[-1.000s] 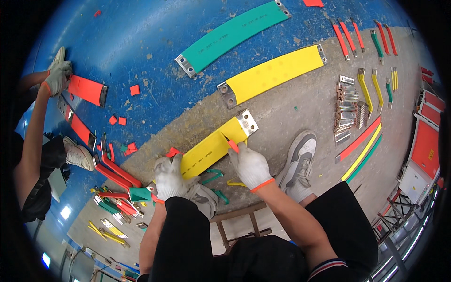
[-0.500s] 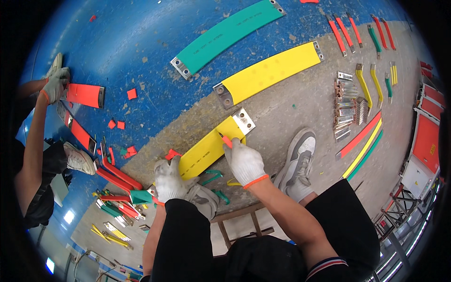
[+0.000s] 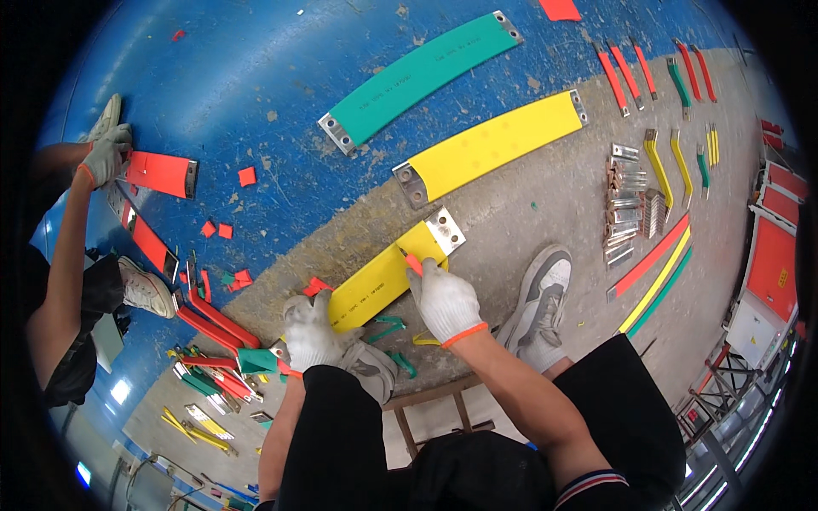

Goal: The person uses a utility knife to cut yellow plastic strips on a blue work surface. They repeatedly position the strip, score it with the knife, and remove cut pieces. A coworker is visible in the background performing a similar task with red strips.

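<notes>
A yellow-sleeved metal busbar [image 3: 375,284] lies slantwise in front of me, its bare silver end with holes pointing to the far right. My left hand [image 3: 312,330], in a white glove, is closed on the bar's near end. In my gloved right hand [image 3: 448,304] is an orange-handled utility knife [image 3: 412,261]. The knife's tip touches or hovers just over the yellow sleeve, short of the bare end; I cannot tell which. Beyond lie a wider yellow busbar [image 3: 494,143] and a green busbar [image 3: 422,81], both with bare ends.
Green offcuts [image 3: 400,362] lie by my left shoe [image 3: 368,368]. At the left, a co-worker's gloved hand [image 3: 106,155] is on a red busbar [image 3: 160,174]. Stacked bare metal bars [image 3: 626,204] and coloured strips [image 3: 652,264] lie to the right. A stool [image 3: 434,396] stands below me.
The view has shifted slightly, so the floor things sit a little lower. My right hand and the knife remain at nearly the same spot on the yellow sleeve.
</notes>
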A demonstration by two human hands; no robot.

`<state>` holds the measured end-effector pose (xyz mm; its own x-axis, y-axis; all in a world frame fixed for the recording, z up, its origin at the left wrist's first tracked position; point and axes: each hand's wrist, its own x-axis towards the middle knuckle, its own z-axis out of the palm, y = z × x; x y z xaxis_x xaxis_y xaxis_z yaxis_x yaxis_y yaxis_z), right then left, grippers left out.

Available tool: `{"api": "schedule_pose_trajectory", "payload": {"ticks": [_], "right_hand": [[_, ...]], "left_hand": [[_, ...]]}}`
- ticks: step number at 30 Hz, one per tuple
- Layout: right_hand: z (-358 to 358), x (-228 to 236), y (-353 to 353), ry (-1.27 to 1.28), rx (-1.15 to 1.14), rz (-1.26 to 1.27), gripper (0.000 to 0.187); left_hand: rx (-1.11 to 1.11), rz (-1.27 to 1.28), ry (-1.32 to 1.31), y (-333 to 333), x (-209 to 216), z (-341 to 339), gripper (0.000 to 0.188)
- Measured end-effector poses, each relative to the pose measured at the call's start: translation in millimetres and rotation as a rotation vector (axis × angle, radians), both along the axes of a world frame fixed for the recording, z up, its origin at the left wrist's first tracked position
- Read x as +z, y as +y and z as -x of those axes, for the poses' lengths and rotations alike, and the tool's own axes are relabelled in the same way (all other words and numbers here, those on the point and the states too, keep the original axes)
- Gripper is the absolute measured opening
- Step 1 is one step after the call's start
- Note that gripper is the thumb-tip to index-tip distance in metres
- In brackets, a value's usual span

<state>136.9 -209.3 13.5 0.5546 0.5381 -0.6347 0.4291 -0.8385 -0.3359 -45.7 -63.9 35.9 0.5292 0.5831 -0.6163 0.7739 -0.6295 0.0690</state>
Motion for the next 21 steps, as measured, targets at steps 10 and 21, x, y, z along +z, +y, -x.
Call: {"api": "schedule_pose_trajectory", "payload": {"ticks": [10, 21], "right_hand": [[-2, 4, 1, 0.013, 0.0, 0.064, 0.04], [-18, 11, 8, 0.075, 0.099, 0.173, 0.042]], "left_hand": [[0.007, -0.031, -0.038, -6, 1, 1, 0.094], [-0.033, -0.017, -0.171, -2, -7, 11, 0.088]]}}
